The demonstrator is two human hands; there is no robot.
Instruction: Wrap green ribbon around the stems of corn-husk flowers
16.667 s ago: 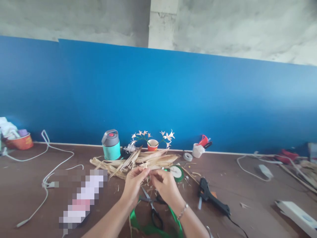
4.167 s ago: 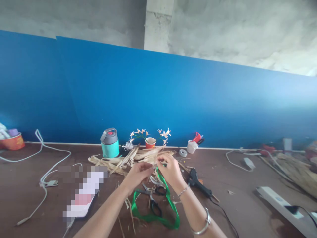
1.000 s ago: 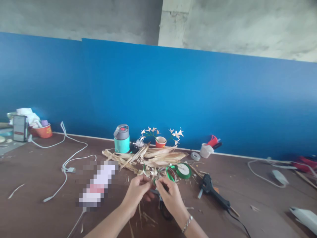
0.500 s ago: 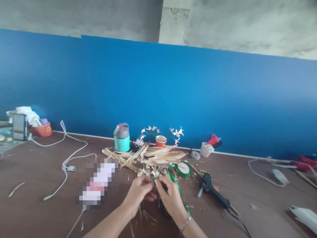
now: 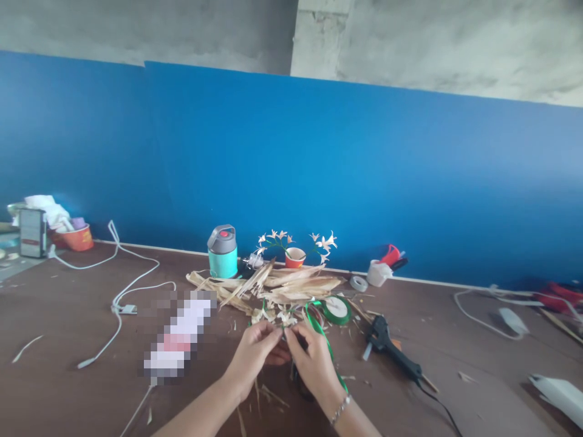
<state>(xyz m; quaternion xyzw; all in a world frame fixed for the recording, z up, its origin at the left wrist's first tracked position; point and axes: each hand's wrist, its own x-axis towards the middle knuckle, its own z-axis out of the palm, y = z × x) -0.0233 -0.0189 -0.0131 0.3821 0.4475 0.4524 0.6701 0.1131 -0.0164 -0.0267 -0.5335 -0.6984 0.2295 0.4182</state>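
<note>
Two bare hands meet at the near middle of the table [image 5: 382,400], the left hand [image 5: 259,352] and the right hand [image 5: 314,358] each closed to a narrow pinch at the base of a pale flower [image 5: 286,318]. The bloom shows just on the far side of the fingertips; its stem is mostly hidden, and whether the right fingers also trap a ribbon end I cannot tell. A green ribbon [image 5: 315,322] passes along the right side of the right hand, near the spool [image 5: 337,307].

The step in hand looks like binding the flower's base, perhaps winding ribbon about it. The next move, I judge, calls for the left pinch to steady the base while the right turns without slack (the petals look thin enough to crease).

No writing can be read. The orange tub [image 5: 78,239] at far left carries yellowish marks too small to make out, the turquoise flask [image 5: 223,263] shows no legible label, and an oblong [image 5: 180,337] at left is pixelated over.
</note>
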